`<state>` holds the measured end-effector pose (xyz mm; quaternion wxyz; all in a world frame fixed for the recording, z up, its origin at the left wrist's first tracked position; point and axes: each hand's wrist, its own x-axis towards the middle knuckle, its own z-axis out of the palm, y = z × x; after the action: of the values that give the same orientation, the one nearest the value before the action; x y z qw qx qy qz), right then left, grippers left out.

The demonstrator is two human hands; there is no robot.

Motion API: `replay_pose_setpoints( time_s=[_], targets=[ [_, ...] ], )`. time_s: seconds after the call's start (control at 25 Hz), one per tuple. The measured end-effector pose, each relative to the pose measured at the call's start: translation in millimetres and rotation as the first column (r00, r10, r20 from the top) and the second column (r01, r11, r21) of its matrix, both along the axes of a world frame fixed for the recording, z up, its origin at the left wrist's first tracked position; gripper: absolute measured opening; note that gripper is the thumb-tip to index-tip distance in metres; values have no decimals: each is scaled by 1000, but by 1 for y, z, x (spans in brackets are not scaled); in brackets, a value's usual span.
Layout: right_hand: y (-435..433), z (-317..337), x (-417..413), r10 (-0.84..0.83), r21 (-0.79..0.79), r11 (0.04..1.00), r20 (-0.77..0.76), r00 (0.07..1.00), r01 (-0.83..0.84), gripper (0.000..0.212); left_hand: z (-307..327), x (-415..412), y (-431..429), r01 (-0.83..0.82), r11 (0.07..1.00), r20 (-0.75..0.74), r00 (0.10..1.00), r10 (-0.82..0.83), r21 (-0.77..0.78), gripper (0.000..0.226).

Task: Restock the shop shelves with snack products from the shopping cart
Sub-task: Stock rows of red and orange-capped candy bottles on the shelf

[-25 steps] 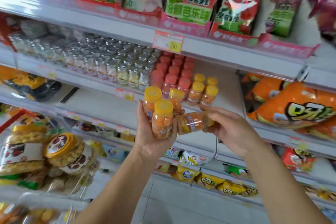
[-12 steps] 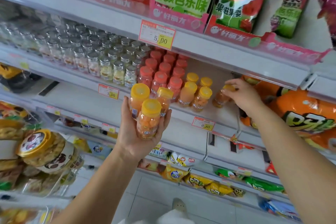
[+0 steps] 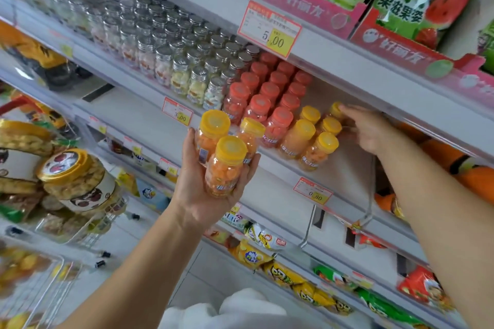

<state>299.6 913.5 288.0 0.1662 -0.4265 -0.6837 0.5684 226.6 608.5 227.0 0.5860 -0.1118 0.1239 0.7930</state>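
Left hand: the left hand (image 3: 197,195) is raised palm up in front of the shelf (image 3: 344,168), with fingers and thumb curled round three held bottles (image 3: 227,165) of orange sweets. The bottles have yellow caps, stand upright and are bunched together.
Right hand: the right hand (image 3: 371,132) reaches deep onto the same shelf, well to the right of the left hand. Its fingers are stretched toward the rear bottle (image 3: 335,109) and its fingertips are at that yellow cap. The thumb is hidden, so I cannot tell whether the hand pinches the bottle or only touches it.
Shelved stock: the yellow-capped row (image 3: 299,139) stands just left of the right hand, between it and the held bottles.
Neighbours: red-capped bottles (image 3: 267,104) stand next on the left, then silver-capped bottles (image 3: 171,43) beyond them.
In the way: the upper shelf edge (image 3: 347,67) hangs low over the reaching hand, and a wire divider (image 3: 370,195) stands under the right forearm.
Right of divider: orange snack bags (image 3: 449,157).
Shelf front: a price tag (image 3: 312,191) below the yellow row.
Far left: the shopping cart (image 3: 88,232) holds a large jar (image 3: 77,181) lying tilted.
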Motion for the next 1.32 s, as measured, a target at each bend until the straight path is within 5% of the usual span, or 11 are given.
replay_pose_setpoints(
  time_s=[0.2, 0.36, 0.48, 0.6, 0.64, 0.76, 0.88, 1.0, 1.08, 1.16, 1.32],
  targets=[
    [1, -3, -36, 175, 106, 974, 204, 963, -199, 30, -4, 0, -6, -31, 998, 13, 999, 32, -55, 79],
    [0, -5, -38, 189, 173, 958, 212, 959, -227, 22, -2, 1, -7, -14, 995, 6, 1000, 14, -96, 81],
    [-14, 3, -34, 145, 277, 936, 258, 955, -217, 44, 3, 3, -4, 18, 994, 7, 1000, -17, -109, 79],
    [-60, 25, -15, 21, 628, 750, 291, 956, -208, 48, 11, 2, 1, 63, 994, -2, 998, -63, -91, 81],
    [-81, 34, -6, 100, 673, 692, 269, 958, -261, 40, 14, 1, 3, 77, 994, -9, 997, -78, -81, 82],
    [-129, 49, 8, 491, 508, 658, 270, 828, -556, 27, 23, -2, 8, 128, 991, -42, 991, -130, -48, 87],
    [-134, 42, 6, 579, 363, 682, 261, 772, -635, 33, 30, 0, 11, 186, 982, -43, 982, -186, -6, 89],
    [-119, 35, 12, 487, 320, 815, 74, 870, -484, 24, 30, -2, 10, 195, 981, -66, 979, -194, 8, 85],
    [-99, 31, 18, 266, 230, 947, -178, 947, -223, 25, 28, -4, 8, 183, 983, -62, 981, -184, -19, 81],
    [-71, 22, 24, 17, 224, 973, -330, 944, 61, 24, 24, -3, 6, 172, 982, -68, 982, -177, -74, 82],
    [-13, -3, 31, -304, 255, 923, 22, 952, 289, 46, 17, 1, 7, 165, 976, -76, 981, -177, -141, 89]
  ],
)
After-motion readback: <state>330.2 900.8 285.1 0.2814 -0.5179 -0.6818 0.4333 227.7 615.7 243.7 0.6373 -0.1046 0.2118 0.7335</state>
